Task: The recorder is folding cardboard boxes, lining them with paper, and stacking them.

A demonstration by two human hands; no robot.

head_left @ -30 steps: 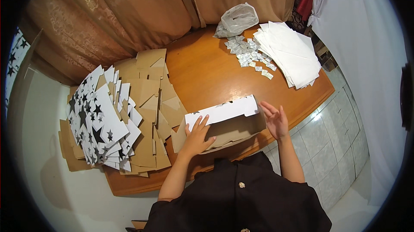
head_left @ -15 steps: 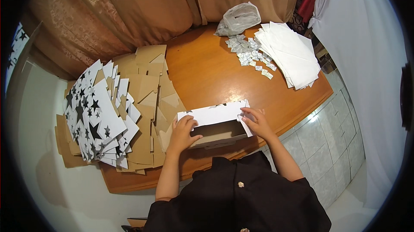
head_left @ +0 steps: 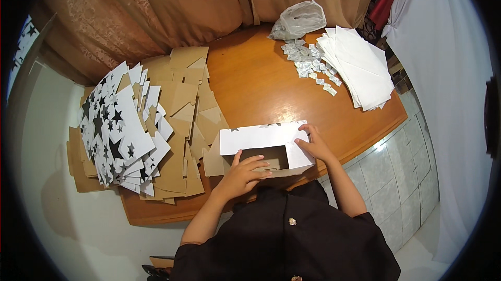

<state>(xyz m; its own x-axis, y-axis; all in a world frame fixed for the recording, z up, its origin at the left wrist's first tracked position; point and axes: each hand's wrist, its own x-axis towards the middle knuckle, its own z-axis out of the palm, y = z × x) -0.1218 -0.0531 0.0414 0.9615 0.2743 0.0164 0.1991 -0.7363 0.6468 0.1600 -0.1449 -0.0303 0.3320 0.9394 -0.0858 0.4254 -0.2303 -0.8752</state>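
Observation:
A partly folded cardboard box (head_left: 255, 139), white with black stars outside and brown inside, lies at the table's near edge in front of me. Its white far panel and a white right end flap frame a dark opening. My right hand (head_left: 315, 145) grips the box's right end, thumb on the white flap and fingers curled over the far right corner. Along the near brown wall lies my left hand (head_left: 242, 176), its fingers spread and stretched across the edge of the opening. At the left end a brown flap (head_left: 213, 160) sticks outward.
Left on the wooden table (head_left: 250, 82) are star-printed flat cardboard sheets (head_left: 117, 135) and brown cardboard blanks (head_left: 180, 103). Farther back stand a clear plastic bag (head_left: 300, 20), scattered small silvery packets (head_left: 310, 67) and a stack of white sheets (head_left: 360, 69). Brown curtains hang behind.
The right end flap now lies folded across the box's end. My left hand has moved from the far left corner to the near wall, its fingers spreading. My view has shifted slightly.

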